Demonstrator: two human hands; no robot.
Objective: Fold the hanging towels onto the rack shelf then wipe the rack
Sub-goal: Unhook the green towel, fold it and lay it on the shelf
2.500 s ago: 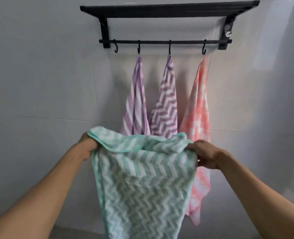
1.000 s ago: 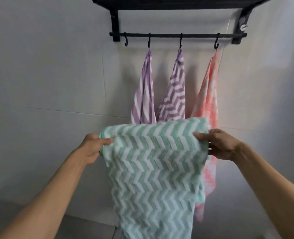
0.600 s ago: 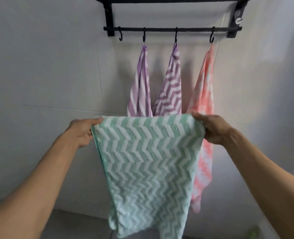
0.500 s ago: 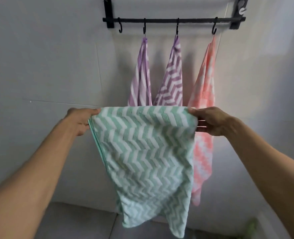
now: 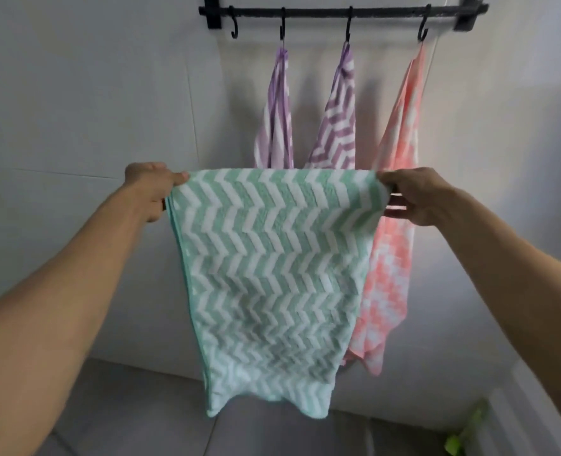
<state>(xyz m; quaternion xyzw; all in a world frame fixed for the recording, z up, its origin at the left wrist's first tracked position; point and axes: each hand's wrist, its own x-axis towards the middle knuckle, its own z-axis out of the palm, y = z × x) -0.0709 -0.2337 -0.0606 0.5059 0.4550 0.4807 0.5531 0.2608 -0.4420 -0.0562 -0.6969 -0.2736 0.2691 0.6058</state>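
Green towel [image 5: 272, 274] now lower, unlabelled

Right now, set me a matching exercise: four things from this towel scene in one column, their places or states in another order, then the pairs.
Things
1. green towel
2. pink towel
3. leftmost hook
4. left hand

States
A. bare, nothing hanging from it
B. hangs from the rightmost hook
C. held spread by its two top corners
D. pinches a top corner of a towel

Pairs: 1-C, 2-B, 3-A, 4-D
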